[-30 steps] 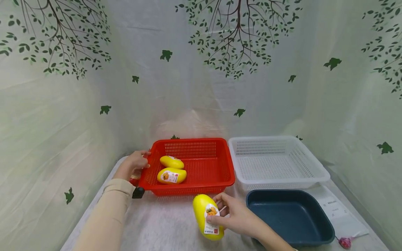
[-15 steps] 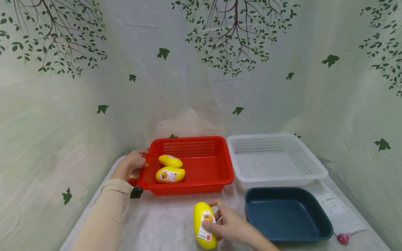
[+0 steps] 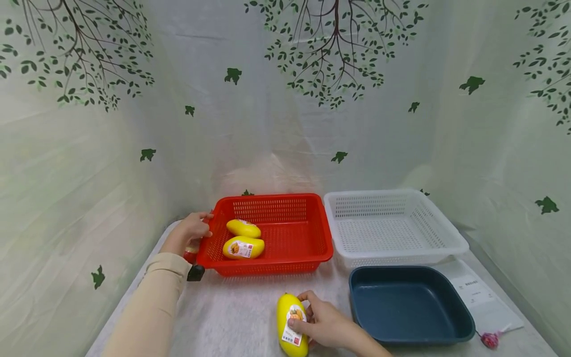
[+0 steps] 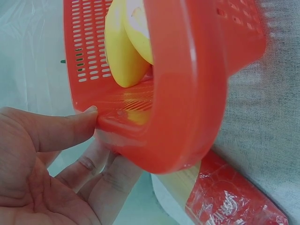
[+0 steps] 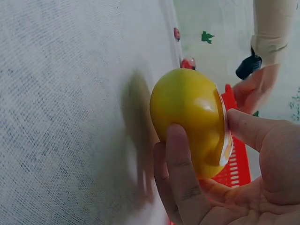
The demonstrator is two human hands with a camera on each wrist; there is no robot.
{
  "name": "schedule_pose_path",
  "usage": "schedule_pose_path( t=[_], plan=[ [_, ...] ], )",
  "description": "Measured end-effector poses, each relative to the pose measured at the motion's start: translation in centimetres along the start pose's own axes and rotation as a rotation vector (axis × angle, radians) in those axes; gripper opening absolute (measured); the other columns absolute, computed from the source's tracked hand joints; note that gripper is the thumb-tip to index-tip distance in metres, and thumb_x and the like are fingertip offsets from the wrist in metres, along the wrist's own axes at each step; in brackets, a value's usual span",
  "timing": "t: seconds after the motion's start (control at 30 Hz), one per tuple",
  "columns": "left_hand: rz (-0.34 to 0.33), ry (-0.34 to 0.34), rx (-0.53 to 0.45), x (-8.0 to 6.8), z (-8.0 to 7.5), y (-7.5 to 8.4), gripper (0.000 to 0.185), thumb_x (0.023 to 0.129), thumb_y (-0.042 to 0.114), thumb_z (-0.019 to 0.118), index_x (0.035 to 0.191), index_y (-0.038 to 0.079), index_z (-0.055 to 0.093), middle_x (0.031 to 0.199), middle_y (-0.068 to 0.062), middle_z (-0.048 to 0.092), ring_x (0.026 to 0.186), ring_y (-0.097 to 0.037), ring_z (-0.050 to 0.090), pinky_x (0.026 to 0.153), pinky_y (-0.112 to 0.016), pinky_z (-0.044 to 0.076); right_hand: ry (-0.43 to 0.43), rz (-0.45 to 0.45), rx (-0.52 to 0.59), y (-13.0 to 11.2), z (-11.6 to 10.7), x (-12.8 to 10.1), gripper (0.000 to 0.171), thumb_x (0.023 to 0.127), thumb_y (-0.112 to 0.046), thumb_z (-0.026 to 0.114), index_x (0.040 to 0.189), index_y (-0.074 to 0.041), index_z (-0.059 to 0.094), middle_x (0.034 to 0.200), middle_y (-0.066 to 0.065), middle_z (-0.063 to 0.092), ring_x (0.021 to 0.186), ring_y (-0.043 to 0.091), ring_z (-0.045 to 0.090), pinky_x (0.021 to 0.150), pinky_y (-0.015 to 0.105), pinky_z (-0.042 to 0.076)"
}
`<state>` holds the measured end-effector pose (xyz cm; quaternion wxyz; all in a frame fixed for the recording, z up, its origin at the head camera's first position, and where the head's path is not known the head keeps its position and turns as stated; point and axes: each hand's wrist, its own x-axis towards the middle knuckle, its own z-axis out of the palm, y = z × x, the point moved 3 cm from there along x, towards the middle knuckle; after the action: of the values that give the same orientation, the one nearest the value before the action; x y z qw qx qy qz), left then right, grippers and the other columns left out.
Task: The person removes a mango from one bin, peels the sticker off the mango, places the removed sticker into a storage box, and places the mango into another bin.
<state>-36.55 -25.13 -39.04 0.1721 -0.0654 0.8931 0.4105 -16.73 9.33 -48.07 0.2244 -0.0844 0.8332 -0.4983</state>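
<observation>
My right hand [image 3: 327,322] grips a yellow mango [image 3: 285,310] with a printed white label, its thumb on the label and its fingers along the far side. In the right wrist view that mango [image 5: 185,103] hangs just above the tablecloth, its shadow beside it. At the left end of the red basket [image 3: 285,265], my left hand [image 3: 189,232] pinches the rim, thumb inside and fingers outside, as the left wrist view shows with the hand [image 4: 51,164] at the basket rim [image 4: 178,93]. Two more labelled mangoes, a rear one [image 3: 243,228] and a front one [image 3: 244,248], lie inside the basket's left part.
A white basket [image 3: 397,258] stands right of the red one, and a dark blue tub [image 3: 410,342] sits in front of it. Beside the tub lie a clear bag with printing [image 3: 479,297] and a small pink item [image 3: 489,339]. A red-wrapped packet [image 4: 229,201] lies beneath the left hand.
The mango in my right hand has come lower and nearer to me, turning a little more upright in view. My left hand stays on the basket rim.
</observation>
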Motion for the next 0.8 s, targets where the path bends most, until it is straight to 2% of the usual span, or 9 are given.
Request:
schedule_pose_path(
  t=[0.23,0.6,0.8],
  plan=[
    [-0.006,-0.006,-0.02,-0.17,0.05,0.09,0.07,0.098,-0.004,0.053,0.165,0.001,0.031,0.147,-0.036,0.049,0.1,-0.04,0.073,0.089,-0.056,0.066,-0.012,-0.033,0.032,0.45,0.45,0.25,0.062,0.098,-0.033,0.08,0.146,-0.013,0.047,0.09,0.006,0.063,0.076,0.021,0.065,0.06,0.033,0.064],
    [-0.008,0.001,-0.015,-0.27,0.08,0.12,0.07,0.098,-0.004,0.052,0.165,0.001,0.031,0.148,-0.036,0.049,0.102,-0.042,0.072,0.09,-0.056,0.066,-0.022,-0.036,0.032,0.64,0.5,0.44,0.06,0.1,-0.036,0.078,0.147,-0.014,0.047,0.091,0.007,0.061,0.074,0.02,0.064,0.059,0.033,0.064],
    [0.002,0.007,-0.002,-0.08,0.06,0.01,0.072,0.097,-0.005,0.053,0.165,0.0,0.031,0.148,-0.037,0.048,0.104,-0.043,0.07,0.094,-0.059,0.064,-0.017,-0.063,-0.018,0.6,0.27,0.25,0.061,0.101,-0.038,0.075,0.149,-0.013,0.047,0.092,0.005,0.061,0.07,0.019,0.06,0.058,0.028,0.057]
  ],
)
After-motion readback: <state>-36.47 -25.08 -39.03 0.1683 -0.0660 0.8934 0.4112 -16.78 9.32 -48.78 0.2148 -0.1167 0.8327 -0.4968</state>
